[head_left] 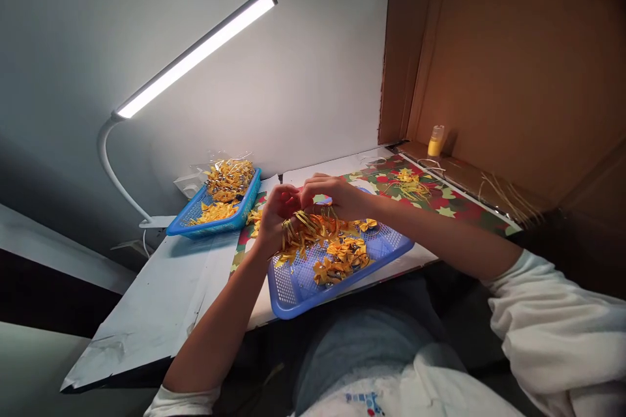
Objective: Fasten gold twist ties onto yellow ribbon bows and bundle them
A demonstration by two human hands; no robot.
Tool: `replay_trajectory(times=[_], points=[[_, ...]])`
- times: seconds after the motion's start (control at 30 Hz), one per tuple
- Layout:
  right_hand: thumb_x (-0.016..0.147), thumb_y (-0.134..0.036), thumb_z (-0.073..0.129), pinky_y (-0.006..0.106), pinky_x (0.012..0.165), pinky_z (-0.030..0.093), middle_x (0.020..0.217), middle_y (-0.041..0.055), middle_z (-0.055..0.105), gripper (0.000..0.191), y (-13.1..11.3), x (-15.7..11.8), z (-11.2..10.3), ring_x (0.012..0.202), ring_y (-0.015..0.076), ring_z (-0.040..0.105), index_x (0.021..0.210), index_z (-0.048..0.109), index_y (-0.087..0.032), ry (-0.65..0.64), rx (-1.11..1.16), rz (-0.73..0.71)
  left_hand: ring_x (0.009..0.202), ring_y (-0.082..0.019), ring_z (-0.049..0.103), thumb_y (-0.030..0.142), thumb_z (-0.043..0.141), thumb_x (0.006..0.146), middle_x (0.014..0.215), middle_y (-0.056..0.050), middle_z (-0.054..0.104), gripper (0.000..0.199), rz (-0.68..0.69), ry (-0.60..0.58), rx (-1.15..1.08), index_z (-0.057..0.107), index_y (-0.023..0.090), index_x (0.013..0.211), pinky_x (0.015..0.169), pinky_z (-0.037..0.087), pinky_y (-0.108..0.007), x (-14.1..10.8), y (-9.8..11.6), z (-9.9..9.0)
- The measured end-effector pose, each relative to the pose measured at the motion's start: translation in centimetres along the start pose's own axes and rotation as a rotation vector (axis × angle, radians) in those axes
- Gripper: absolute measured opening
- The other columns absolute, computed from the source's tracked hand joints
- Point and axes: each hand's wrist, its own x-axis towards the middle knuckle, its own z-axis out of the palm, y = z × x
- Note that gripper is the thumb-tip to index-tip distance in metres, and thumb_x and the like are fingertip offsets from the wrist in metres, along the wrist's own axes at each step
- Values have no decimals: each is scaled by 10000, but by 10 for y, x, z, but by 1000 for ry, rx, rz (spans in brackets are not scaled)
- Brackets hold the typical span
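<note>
Both hands meet above the back left part of a blue-purple basket point(293, 301). My left hand point(278, 212) is closed on a bunch of gold cords with yellow ribbon bows point(307, 225) hanging from them. Against it, my right hand point(328, 194) has its fingers bent and pressed together near the top of the bunch; some cords loop at its fingers, and what its fingertips pinch is too small to make out. Below the hands, a pile of yellow bows point(345, 259) lies in the basket.
A turquoise basket point(195, 229) with yellow bows and a plastic bag stands at the left, near a lit lamp point(195, 55). More bows and cords point(411, 186) lie on the patterned sheet point(445, 199) at the right. A small yellow bottle point(435, 142) stands behind.
</note>
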Motion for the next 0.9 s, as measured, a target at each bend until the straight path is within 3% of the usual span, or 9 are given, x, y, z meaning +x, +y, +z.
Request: replay_trajectory(times=[0.17,0.33,0.43,0.7,0.8,0.9], points=[[906,-274,574,292,853,380,874,45,549,118,4,3,2,888,154,467,836,574,-179,-20,-21,-23,774,-145,632,361,853,638,861,13,607,522,-27,-17,-13,521,276,1032,638,534,-253,1,0,0],[850,-243,649,312,919,379,928,65,534,71,6,7,-1,969,182,449,862,664,-174,-130,-62,6,867,-133,615,336,890,581,964,5,594,526,-3,-4,-3,526,239,949,720,532,-234,1,-11,-3],[807,-217,692,328,927,382,925,63,543,60,3,18,-8,967,180,459,800,681,-158,-187,-63,5,967,-175,622,385,872,604,1039,-22,612,547,-65,-30,-9,540,236,1012,793,539,-275,0,-12,-4],[695,-140,752,264,633,414,681,-6,605,61,-16,76,-36,666,100,514,720,700,-118,-656,3,158,1126,-304,611,529,837,594,1130,-93,683,713,-56,41,26,602,226,1194,923,521,-399,-1,-4,2],[668,-198,785,235,605,416,654,-35,611,107,-5,91,-34,666,87,534,666,692,-145,-640,-3,203,1166,-311,597,569,817,600,1180,-103,680,712,-44,45,14,612,237,1196,933,520,-418,-2,-3,0],[704,-280,766,210,603,423,696,-36,629,185,12,99,-27,701,81,561,641,669,-136,-471,24,217,1147,-313,612,578,818,586,1189,-102,681,728,-61,45,3,617,232,1195,908,534,-419,-4,-4,-4]])
